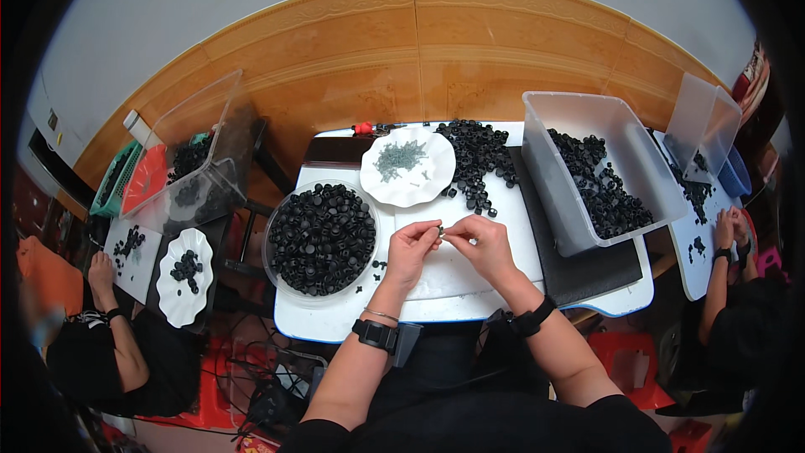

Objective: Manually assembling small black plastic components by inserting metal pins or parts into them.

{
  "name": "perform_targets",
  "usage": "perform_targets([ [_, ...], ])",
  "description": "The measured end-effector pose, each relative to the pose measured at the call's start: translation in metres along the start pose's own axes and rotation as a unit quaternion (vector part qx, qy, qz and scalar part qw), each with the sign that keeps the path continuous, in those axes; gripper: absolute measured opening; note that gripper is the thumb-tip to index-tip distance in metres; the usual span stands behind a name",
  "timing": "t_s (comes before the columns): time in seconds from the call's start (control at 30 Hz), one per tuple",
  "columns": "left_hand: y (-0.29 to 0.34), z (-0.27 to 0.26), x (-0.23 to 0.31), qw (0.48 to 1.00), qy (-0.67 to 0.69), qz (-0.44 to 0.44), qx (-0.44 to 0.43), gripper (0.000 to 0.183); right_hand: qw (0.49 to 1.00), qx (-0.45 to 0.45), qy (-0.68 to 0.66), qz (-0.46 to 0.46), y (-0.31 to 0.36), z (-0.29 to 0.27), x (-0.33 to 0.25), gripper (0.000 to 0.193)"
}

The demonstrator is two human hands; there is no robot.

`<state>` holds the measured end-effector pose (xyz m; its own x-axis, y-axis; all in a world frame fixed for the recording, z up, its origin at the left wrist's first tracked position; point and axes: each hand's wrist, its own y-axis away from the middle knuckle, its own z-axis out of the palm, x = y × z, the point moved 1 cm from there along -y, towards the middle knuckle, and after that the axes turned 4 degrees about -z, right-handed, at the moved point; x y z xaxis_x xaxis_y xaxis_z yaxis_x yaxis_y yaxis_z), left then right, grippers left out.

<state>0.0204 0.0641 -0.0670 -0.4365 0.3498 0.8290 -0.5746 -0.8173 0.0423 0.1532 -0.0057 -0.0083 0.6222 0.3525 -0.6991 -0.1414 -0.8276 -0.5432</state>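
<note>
Over the white table (453,306), my left hand (411,253) pinches a small black part (440,231) between thumb and fingertips. My right hand (482,245) meets it from the other side, its thumb and forefinger pressed together at the same part; anything finer between them is too small to make out. Just beyond the hands is a white scalloped plate (381,189) with a heap of tiny grey-green pieces (401,159). Left of my left hand stands a round clear tub (270,264) full of black round caps (323,239). More black parts (478,155) lie loose behind the plate's right side.
A large translucent bin (579,210) of black parts stands on a dark mat (591,281) at right. Red-handled pliers (365,128) lie at the back. Co-workers' hands handle black parts at the left (101,273) and right (731,226). Cables (260,377) hang below left.
</note>
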Motion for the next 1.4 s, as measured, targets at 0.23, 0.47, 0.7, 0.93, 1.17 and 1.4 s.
perform_targets([
  [0.23, 0.001, -0.001, 0.003, 1.0, -0.018, -0.016, -0.016, 0.018, 0.993, -0.028, -0.088, 0.068, -0.001, 0.001, 0.001, 0.008],
  [0.47, 0.0, -0.003, -0.001, 0.999, -0.011, -0.015, -0.041, 0.016, 0.987, -0.026, -0.118, 0.105, 0.002, 0.002, 0.005, 0.013],
  [0.7, 0.001, 0.002, 0.003, 0.997, -0.044, -0.02, -0.066, 0.027, 0.992, -0.061, -0.075, 0.083, 0.006, -0.005, 0.0, 0.027],
  [0.93, 0.002, 0.009, 0.01, 0.987, -0.107, -0.047, -0.108, 0.041, 0.996, -0.09, -0.004, 0.008, 0.018, -0.013, -0.002, 0.025],
  [1.17, 0.0, 0.013, 0.002, 0.988, -0.141, -0.012, -0.064, 0.034, 0.975, 0.026, -0.145, 0.164, 0.033, -0.041, 0.024, 0.018],
  [1.4, -0.011, 0.032, -0.002, 0.871, -0.474, 0.117, -0.062, 0.033, 0.935, 0.05, -0.258, 0.238, 0.051, -0.044, 0.051, 0.028],
])
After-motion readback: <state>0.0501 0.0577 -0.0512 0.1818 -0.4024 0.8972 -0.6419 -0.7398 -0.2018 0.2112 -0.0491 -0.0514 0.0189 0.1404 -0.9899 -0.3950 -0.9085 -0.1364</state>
